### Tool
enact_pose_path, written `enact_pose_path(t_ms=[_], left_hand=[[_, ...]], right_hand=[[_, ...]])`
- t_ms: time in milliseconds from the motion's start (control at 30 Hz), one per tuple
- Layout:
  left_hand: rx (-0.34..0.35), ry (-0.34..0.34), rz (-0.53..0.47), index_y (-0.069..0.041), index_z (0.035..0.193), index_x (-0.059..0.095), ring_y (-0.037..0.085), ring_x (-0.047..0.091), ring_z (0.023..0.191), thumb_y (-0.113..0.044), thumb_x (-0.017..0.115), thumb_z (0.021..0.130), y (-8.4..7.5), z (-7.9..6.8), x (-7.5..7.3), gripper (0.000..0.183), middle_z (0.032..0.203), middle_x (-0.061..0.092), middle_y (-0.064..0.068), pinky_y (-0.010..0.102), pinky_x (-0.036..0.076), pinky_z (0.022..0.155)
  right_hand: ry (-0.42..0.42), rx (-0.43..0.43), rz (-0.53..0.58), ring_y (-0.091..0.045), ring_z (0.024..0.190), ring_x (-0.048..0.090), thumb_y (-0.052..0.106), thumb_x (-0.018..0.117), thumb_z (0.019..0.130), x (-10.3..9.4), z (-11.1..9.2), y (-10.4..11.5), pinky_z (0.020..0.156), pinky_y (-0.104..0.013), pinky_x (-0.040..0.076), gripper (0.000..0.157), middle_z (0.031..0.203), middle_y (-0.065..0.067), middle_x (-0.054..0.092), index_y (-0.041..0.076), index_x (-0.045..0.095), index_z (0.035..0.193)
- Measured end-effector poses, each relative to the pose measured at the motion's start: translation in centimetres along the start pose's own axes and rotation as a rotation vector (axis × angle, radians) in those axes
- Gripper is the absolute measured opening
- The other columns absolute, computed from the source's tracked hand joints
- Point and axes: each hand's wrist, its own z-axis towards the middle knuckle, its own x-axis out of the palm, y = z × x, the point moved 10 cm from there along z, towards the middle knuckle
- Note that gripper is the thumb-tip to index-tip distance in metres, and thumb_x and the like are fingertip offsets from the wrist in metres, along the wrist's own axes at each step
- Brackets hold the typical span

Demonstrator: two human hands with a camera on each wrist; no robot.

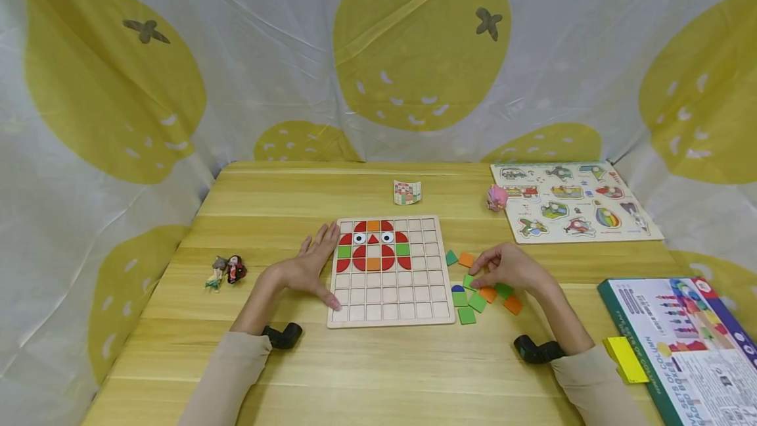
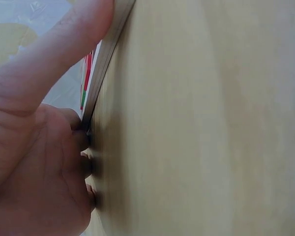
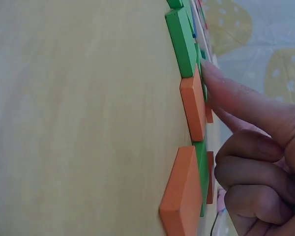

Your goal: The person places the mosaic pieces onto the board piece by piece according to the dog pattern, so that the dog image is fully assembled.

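My left hand (image 1: 307, 271) lies spread along the left edge of a wooden grid board (image 1: 390, 294), its thumb on the lower left corner. In the left wrist view the thumb (image 2: 54, 54) crosses the board's side edge. Red, orange and green tiles and two round eyes form a face pattern (image 1: 373, 246) on the board's upper left squares. Beside the board's right edge, my right hand (image 1: 511, 267) pinches a green square tile (image 1: 468, 282) between thumb and forefinger, the other fingers curled. Several loose orange and green tiles (image 1: 512, 306) lie under and around it.
A small pattern card (image 1: 407, 193) lies behind the board. Back right are a pink figure (image 1: 497, 198) and a picture puzzle board (image 1: 582, 206). A printed box (image 1: 680, 347) and yellow block (image 1: 627, 360) sit at right, two small dolls (image 1: 226, 272) at left.
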Motion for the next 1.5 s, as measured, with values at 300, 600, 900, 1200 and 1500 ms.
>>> enact_pose_path(t_ms=[300,600,900,1200,1500], left_hand=[[-0.022,0.003,0.012,-0.004,0.152,-0.017,0.036,-0.023,0.147,-0.056,0.086,0.056,0.0,-0.2,-0.1,0.15,0.159,-0.027,0.015,0.059,-0.009,0.12],[-0.005,-0.008,0.012,-0.003,0.152,-0.016,0.037,-0.022,0.148,-0.057,0.086,0.056,-0.2,-0.1,-0.1,0.15,0.159,-0.026,0.016,0.06,-0.008,0.119],[-0.009,-0.01,0.016,-0.002,0.152,-0.017,0.037,-0.022,0.148,-0.058,0.085,0.056,0.1,0.0,0.1,0.15,0.159,-0.026,0.016,0.06,-0.008,0.119],[-0.012,0.003,0.013,-0.003,0.152,-0.016,0.036,-0.022,0.148,-0.057,0.085,0.057,-0.1,0.2,0.2,0.149,0.159,-0.025,0.017,0.059,-0.008,0.119],[-0.02,0.006,-0.006,-0.003,0.152,-0.017,0.036,-0.023,0.147,-0.056,0.086,0.057,0.2,-0.2,0.2,0.149,0.159,-0.026,0.016,0.059,-0.009,0.119]], right_hand=[[-0.065,0.01,-0.021,-0.009,0.052,0.033,0.02,0.084,0.073,-0.7,0.1,0.2,0.048,-0.021,0.028,0.028,0.057,0.004,0.039,0.005,0.074,0.094],[-0.09,-0.034,-0.079,-0.008,0.051,0.035,0.021,0.082,0.075,-1.4,0.1,0.8,0.048,-0.021,0.033,0.027,0.058,0.003,0.04,0.006,0.073,0.096],[-0.001,-0.113,-0.043,-0.011,0.052,0.03,0.024,0.082,0.076,3.8,2.3,6.7,0.048,-0.021,0.026,0.023,0.056,0.002,0.036,0.016,0.075,0.096],[-0.054,-0.114,-0.045,-0.012,0.051,0.037,0.017,0.086,0.069,10.3,4.6,11.8,0.048,-0.021,0.029,0.018,0.056,0.0,0.048,0.011,0.074,0.082],[-0.087,-0.079,-0.053,-0.012,0.052,0.04,0.018,0.088,0.068,11.2,5.4,11.9,0.048,-0.023,0.031,0.02,0.058,-0.001,0.054,0.013,0.076,0.084]])
